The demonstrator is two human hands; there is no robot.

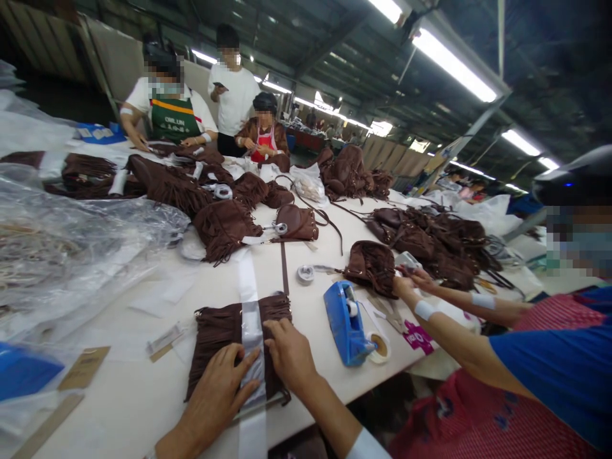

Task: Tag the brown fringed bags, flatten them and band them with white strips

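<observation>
A dark brown fringed bag (215, 338) lies flat on the table in front of me, with a white, shiny wrapping strip (249, 319) running lengthwise under and across its middle. My left hand (222, 386) rests on the bag's near left part, thumb and fingers apart, fingertips on the strip. On the other side, my right hand (291, 354) lies with bent fingers at the strip's right edge and on the fringe. Neither hand grips the bag. To the right stands a blue tape dispenser (342, 325), with a roll of tape (380, 347) beside it.
At right, a co-worker's hands (406, 284) handle another brown bag (370, 264). Brown bags (224, 226) are heaped across the far table. Clear plastic sheeting (86, 236) covers the left side, near a cardboard piece (85, 368). Several people are beyond the table.
</observation>
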